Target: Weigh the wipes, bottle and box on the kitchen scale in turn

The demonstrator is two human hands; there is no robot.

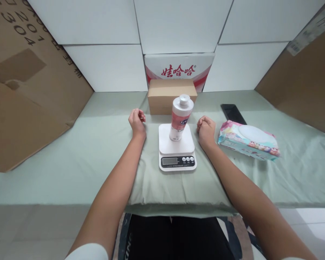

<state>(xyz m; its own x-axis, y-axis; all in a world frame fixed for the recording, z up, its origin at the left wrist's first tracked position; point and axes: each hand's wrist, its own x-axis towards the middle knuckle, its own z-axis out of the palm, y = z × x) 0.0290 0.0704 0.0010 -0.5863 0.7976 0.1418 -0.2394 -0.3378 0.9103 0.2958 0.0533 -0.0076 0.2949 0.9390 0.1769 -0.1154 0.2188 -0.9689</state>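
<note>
From the head view, I take the white digital kitchen scale as my landmark; it sits on the pale green cloth-covered table, with its grey display and small round buttons on the edge nearest me. A white plastic bottle with a pink label and a white screw cap stands upright on the scale's platform, touching nothing else.

My left hand rests on the cloth just left of the scale, curled into a loose fist with nothing in it; my right hand rests just right of the scale, also closed in a fist and holding nothing; neither hand touches the scale or the bottle.

Behind the scale lies a plain brown cardboard box, and behind that leans a white carton with red characters; right of the scale, beyond my right hand, lies a soft pastel pack of wet wipes, with a black phone flat on the cloth just behind it; large brown cardboard sheets stand well to the left of the scale.
</note>
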